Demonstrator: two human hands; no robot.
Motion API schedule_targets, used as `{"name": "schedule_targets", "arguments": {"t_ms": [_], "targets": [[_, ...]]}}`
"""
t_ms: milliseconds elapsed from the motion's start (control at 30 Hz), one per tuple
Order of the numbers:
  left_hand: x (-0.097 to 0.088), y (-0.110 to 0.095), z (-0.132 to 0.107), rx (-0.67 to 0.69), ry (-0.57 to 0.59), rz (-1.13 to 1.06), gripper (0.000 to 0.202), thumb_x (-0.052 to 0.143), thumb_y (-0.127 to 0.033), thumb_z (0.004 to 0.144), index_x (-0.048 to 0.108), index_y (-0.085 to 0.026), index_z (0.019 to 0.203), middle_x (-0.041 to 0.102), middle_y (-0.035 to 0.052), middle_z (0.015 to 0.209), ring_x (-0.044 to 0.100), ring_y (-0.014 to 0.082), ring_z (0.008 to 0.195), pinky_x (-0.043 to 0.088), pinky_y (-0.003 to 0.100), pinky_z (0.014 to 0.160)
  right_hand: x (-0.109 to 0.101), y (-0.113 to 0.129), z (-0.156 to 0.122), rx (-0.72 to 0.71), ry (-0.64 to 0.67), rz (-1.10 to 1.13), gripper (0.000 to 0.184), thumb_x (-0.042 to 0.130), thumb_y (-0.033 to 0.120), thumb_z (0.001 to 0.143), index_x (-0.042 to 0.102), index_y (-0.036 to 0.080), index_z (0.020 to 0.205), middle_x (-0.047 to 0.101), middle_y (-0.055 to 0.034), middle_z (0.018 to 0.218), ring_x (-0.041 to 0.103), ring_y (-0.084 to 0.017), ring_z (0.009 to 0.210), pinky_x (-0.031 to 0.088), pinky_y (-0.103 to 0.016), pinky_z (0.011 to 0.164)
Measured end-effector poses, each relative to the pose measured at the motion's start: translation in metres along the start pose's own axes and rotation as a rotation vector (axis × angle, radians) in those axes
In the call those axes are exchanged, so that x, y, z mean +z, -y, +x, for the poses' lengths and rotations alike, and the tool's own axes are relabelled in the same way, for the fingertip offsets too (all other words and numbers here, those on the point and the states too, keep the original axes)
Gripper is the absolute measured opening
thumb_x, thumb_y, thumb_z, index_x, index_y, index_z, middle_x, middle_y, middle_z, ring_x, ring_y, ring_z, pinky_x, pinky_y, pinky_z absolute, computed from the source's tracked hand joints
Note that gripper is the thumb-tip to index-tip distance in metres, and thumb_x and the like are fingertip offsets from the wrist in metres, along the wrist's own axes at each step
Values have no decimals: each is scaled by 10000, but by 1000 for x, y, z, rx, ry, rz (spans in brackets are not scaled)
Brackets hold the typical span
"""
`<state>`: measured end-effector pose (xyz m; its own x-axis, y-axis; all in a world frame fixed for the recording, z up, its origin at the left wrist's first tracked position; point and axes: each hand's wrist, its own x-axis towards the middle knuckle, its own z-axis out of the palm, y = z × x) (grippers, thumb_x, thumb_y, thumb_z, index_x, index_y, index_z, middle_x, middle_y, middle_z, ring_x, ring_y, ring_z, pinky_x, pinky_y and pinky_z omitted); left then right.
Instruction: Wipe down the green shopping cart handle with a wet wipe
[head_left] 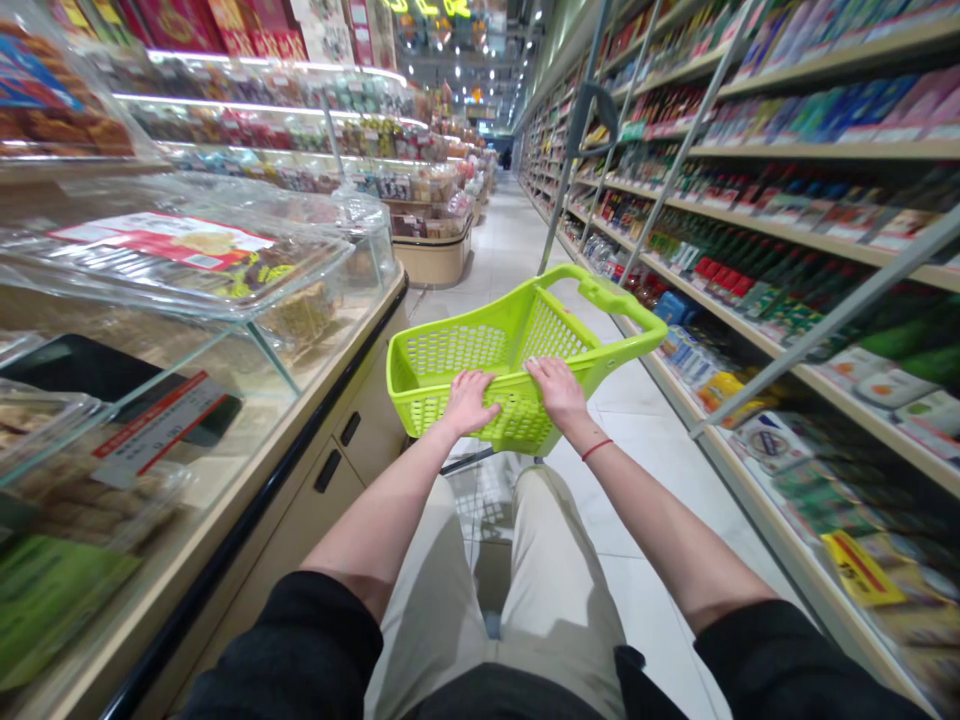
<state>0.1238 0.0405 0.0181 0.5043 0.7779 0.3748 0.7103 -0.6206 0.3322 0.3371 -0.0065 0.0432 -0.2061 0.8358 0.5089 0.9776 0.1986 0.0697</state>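
Observation:
A lime-green shopping cart (519, 412) with a perforated plastic basket stands sideways across the aisle in front of my legs. My left hand (469, 402) grips its near rim, fingers hooked over the edge and thumb lying to the right. A little further right, my right hand (559, 395) holds the same rim with its fingers curled over the top; a thin red cord circles that wrist. The cart's handle (637, 318) points to the right, free of both hands. Through the open top, the visible part of the basket floor shows no goods.
At the left, a glass-sided display counter (300, 420) holds packaged foods, its dark-edged side close to the basket. Tall stocked shelves (780, 240) run along the right behind slanted metal poles (817, 340). Pale floor tiles (504, 230) stretch ahead between them, past a further display stand (431, 258).

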Motion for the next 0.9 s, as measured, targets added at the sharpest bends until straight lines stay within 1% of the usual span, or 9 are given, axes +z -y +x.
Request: {"name": "schedule_targets", "arguments": {"t_ms": [133,200,267,333,467,633,733,800,900], "targets": [[-2,1,-1,-12,6,-11,575,585,-379,777,537,-215,1326,600,83,1321,444,269,1353,200,457,1223,-25,-48,-2,114,-37,-56,419,376,102,935,631,171,1260,616,-123,1348,483,-215,1308,265,-393,1180],[-3,0,-1,-15,4,-14,572,583,-378,778,537,-216,1324,601,80,1322,446,264,1352,199,453,1223,-37,-71,-2,197,-68,-73,397,377,106,941,644,155,1230,604,-143,1358,457,-217,1334,252,-396,1183],[-4,-2,-1,-17,4,-15,567,583,-378,777,541,-213,1318,604,82,1321,456,263,1342,204,449,1220,-45,-86,-1,269,-96,-81,376,378,115,946,650,126,1206,593,-178,1359,440,-234,1350,262,-427,1174],[-4,-2,0,-15,2,-13,562,584,-378,777,547,-208,1311,609,85,1316,462,264,1333,209,447,1218,-47,-91,0,305,-113,-78,372,375,111,947,655,110,1193,594,-198,1350,443,-238,1347,281,-438,1162],[-4,-2,-1,-14,2,-6,563,583,-379,778,544,-211,1314,612,84,1314,459,267,1335,205,455,1217,-34,-74,0,286,-118,-56,393,365,110,952,655,112,1218,607,-189,1343,465,-240,1326,285,-412,1163],[-5,-2,-2,-23,8,3,554,584,-395,783,542,-239,1312,605,76,1327,459,269,1339,206,468,1216,-3,-20,2,160,-63,-12,409,416,110,925,634,118,1271,609,-170,1357,498,-249,1302,301,-420,1162],[-5,-1,-2,-25,1,5,559,590,-396,781,544,-228,1312,597,84,1337,461,268,1336,213,463,1217,4,2,4,54,-20,1,443,427,100,911,609,137,1313,605,-158,1368,509,-255,1300,300,-439,1157],[-5,2,-2,-27,-7,6,560,593,-392,778,548,-223,1310,597,85,1336,461,265,1336,218,455,1218,0,-1,4,37,6,-5,456,424,78,903,607,141,1316,604,-153,1373,511,-245,1304,292,-432,1165],[-4,4,-1,-27,-10,4,556,594,-385,777,553,-220,1306,607,83,1323,461,261,1339,216,453,1221,-19,-30,3,81,3,-24,446,416,48,896,632,144,1275,619,-144,1354,507,-226,1310,274,-423,1180]]}}
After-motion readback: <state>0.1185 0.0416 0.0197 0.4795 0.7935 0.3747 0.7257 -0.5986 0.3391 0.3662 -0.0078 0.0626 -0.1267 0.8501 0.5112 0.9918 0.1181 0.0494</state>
